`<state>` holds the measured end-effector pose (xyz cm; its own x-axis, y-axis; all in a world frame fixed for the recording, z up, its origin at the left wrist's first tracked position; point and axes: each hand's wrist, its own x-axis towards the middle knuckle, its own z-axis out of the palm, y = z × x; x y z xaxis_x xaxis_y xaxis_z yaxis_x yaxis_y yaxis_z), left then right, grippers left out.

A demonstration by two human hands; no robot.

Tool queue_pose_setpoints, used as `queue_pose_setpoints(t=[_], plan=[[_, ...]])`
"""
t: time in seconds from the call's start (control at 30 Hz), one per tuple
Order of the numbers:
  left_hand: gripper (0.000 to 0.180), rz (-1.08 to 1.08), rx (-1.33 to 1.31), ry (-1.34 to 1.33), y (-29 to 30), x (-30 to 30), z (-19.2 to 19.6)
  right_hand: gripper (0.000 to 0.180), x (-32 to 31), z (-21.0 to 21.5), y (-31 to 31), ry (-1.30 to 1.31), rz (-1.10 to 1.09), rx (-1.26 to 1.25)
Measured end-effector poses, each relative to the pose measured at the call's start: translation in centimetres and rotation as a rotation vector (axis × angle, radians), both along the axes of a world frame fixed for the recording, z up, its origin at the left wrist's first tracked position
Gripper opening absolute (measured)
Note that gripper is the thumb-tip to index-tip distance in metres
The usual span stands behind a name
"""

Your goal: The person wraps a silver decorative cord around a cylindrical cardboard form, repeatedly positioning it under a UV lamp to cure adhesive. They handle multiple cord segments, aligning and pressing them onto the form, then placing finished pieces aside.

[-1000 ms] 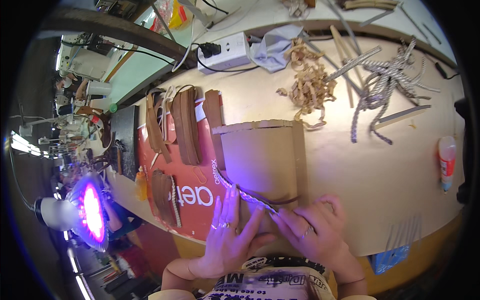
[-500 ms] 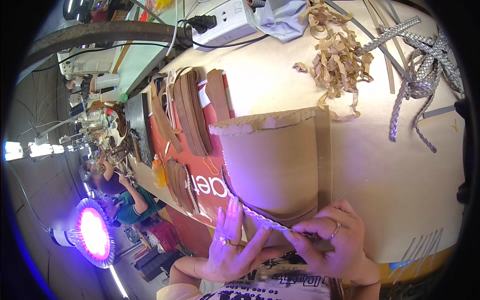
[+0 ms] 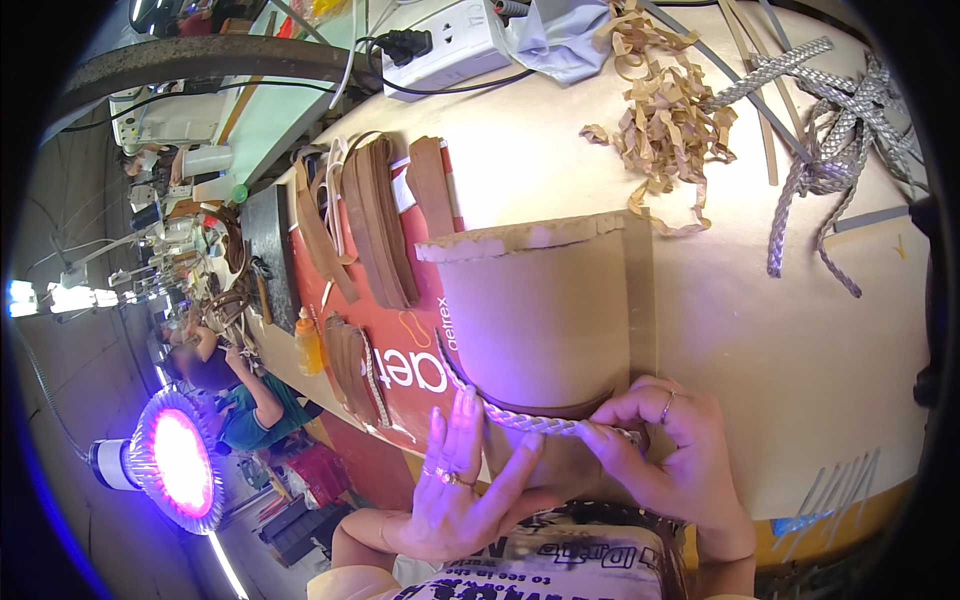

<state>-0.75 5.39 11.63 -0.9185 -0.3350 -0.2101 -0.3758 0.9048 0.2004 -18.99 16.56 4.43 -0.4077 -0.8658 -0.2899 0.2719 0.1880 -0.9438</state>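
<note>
Spread and slightly bent, one bare left hand rests its fingertips on one silvery, flat-braided strip, while one bare right hand grips that strip near its right end between thumb and index finger. It lies in front of the person, along the near edge of one smooth tan, curved form; whether the two touch is hard to tell. Its long axis runs left to right, dipping a little toward the right hand, and its narrow, darker left end turns up and away from the person. From the far left come one round lamp glowing violet, one black rectangular slab, one orange squeeze bottle, and one flat red panel bearing four groups of flat brown straps. Next stand one white socket strip with one black plug, one crumpled grey cloth, one heap of curled tan scraps, and, farthest right, a tangle of grey braided cords, too interlaced to count.
</note>
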Motion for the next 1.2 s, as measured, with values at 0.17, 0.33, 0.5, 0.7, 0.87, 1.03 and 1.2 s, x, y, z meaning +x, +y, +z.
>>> queue_pose_setpoints(t=[0.17, 0.33, 0.5, 0.7, 0.87, 1.03, 1.2], plan=[[0.072, -0.023, 0.002, -0.005, -0.1, 0.0, -0.1, 0.012, 0.3, -0.8, -0.3, -0.049, -0.042, -0.054], [0.073, -0.026, 0.009, -0.008, -0.1, 0.0, 0.0, 0.009, 0.1, -0.7, -0.1, -0.127, 0.007, 0.02], [0.072, 0.002, 0.049, -0.002, -0.2, 0.0, -0.1, 0.009, 0.2, -0.5, -0.1, -0.137, 0.003, 0.027], [0.075, -0.025, 0.05, -0.022, -0.2, 0.0, 0.0, 0.014, 0.8, -1.2, -0.2, -0.138, -0.029, 0.001], [0.072, -0.026, 0.059, -0.034, -0.2, -0.1, -0.1, 0.017, 0.8, -1.5, -0.2, -0.194, 0.006, 0.03], [0.067, -0.04, 0.047, -0.004, -0.1, -0.2, -0.4, 0.018, 0.8, -1.6, -0.3, -0.211, 0.013, 0.03], [0.061, -0.037, 0.035, 0.001, 0.3, -0.5, -0.5, 0.018, 0.8, -1.8, -0.4, -0.241, 0.037, 0.041]])
